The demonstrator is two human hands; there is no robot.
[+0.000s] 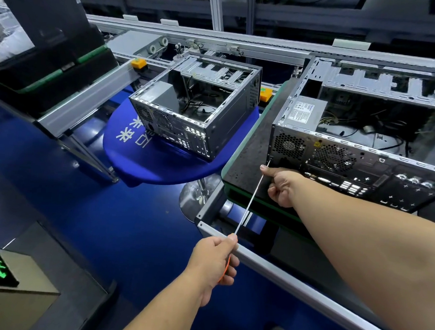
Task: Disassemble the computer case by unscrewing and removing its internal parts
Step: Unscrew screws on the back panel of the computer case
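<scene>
Left hand gripping long orange-handled steel screwdriver, right hand pinching shaft — tip at rear screw of open grey metal computer case, table's left edge. Risk — tip slipping, stripping head.

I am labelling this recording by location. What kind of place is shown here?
Probably a factory or workshop line for taking computers apart. Two opened computer cases sit beside an aluminium conveyor frame, with yellow stop buttons on it.

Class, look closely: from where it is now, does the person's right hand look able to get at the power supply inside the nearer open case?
Probably yes. The right hand sits at the near case's rear corner, guiding the screwdriver. The power supply lies just above, and the open top leaves the way free.
</scene>
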